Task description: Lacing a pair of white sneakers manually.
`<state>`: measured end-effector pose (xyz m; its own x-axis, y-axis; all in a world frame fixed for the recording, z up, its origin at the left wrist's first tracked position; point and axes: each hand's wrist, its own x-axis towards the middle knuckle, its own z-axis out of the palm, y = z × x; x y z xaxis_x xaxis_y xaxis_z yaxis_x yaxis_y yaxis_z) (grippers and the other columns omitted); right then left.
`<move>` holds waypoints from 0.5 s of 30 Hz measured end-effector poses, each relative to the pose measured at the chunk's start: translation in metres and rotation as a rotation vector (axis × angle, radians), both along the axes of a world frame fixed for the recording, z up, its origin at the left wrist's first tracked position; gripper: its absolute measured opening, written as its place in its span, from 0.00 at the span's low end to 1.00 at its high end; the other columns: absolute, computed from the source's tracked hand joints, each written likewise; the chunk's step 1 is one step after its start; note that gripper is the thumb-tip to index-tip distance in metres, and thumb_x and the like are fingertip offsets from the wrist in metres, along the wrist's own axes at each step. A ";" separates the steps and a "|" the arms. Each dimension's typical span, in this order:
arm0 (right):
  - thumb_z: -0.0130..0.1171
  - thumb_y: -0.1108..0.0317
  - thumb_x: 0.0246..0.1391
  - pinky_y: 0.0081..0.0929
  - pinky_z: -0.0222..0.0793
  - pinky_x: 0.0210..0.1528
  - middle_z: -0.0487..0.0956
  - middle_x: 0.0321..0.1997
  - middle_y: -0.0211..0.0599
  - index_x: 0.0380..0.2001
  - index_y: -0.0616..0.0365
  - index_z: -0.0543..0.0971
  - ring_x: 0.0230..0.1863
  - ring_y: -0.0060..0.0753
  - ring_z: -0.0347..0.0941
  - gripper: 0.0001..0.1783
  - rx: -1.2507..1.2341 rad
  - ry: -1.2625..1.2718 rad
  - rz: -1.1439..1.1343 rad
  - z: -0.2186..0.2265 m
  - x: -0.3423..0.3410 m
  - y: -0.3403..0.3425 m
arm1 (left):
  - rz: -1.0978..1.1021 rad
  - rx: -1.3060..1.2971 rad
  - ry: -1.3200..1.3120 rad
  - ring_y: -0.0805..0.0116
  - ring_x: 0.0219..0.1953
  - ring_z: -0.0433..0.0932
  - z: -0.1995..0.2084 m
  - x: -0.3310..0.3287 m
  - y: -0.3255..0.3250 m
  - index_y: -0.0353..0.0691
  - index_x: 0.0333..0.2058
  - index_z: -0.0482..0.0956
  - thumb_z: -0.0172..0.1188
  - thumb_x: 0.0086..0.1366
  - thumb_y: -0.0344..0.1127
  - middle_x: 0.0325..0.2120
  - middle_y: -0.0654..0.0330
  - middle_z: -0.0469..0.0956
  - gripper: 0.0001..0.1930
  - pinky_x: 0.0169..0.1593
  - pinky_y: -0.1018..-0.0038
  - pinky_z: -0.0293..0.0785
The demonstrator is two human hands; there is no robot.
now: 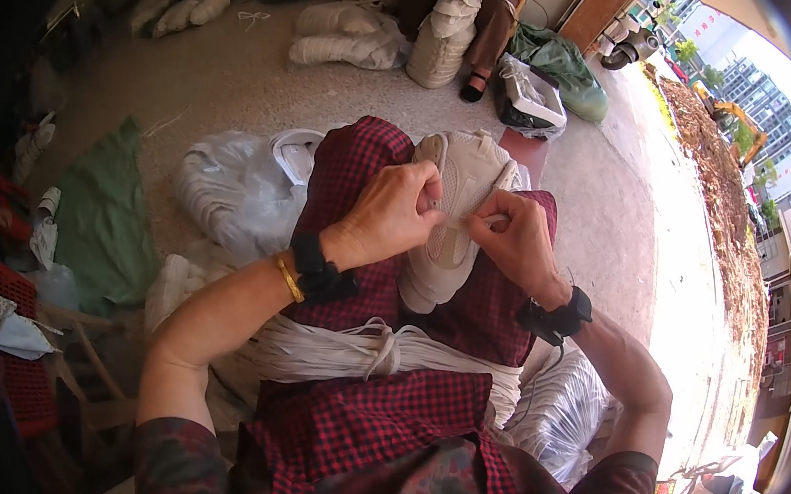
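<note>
Room lies above the shoe (452, 244), laces (380, 350) blocking nearside.

Matt mesh shoe (461, 186), matt cloth apron (372, 425), glossy plastic bag (234, 199), shiny metal bracelet (289, 279), rough floor (215, 85)

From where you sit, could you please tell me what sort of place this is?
Probably an informal shoe workshop, given the beige shoe, the pale lace bundle and the stuffed clear bag.

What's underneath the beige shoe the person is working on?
Red-and-black checked cloth over the person's legs shows on both sides of the beige shoe. What lies directly beneath it can't be seen, because the shoe itself covers it.
</note>
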<state>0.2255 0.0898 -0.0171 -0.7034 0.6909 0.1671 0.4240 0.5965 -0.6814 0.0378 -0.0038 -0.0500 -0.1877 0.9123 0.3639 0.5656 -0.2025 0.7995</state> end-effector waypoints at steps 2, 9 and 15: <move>0.64 0.69 0.46 0.23 0.69 0.26 0.77 0.18 0.36 0.25 0.66 0.79 0.22 0.18 0.73 0.09 0.016 0.017 0.008 -0.002 -0.001 0.002 | -0.011 0.010 -0.003 0.68 0.27 0.80 -0.002 -0.001 0.000 0.33 0.32 0.74 0.69 0.53 0.26 0.22 0.56 0.78 0.12 0.32 0.71 0.76; 0.64 0.69 0.45 0.23 0.68 0.25 0.77 0.18 0.34 0.24 0.66 0.78 0.22 0.16 0.71 0.09 -0.046 -0.008 0.006 -0.004 -0.001 0.009 | -0.023 0.001 -0.051 0.68 0.27 0.79 -0.004 -0.001 0.002 0.33 0.32 0.74 0.68 0.53 0.24 0.22 0.57 0.78 0.11 0.33 0.71 0.76; 0.63 0.69 0.47 0.20 0.66 0.24 0.76 0.18 0.30 0.25 0.66 0.78 0.22 0.14 0.69 0.09 -0.023 -0.014 0.016 -0.007 -0.003 0.012 | -0.005 0.031 -0.018 0.66 0.26 0.79 -0.005 0.000 0.007 0.33 0.32 0.73 0.68 0.52 0.23 0.22 0.56 0.77 0.11 0.32 0.69 0.75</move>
<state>0.2226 0.1014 -0.0236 -0.7168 0.6827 0.1416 0.4237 0.5878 -0.6892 0.0373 0.0028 -0.0546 -0.1895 0.9017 0.3886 0.5502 -0.2303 0.8026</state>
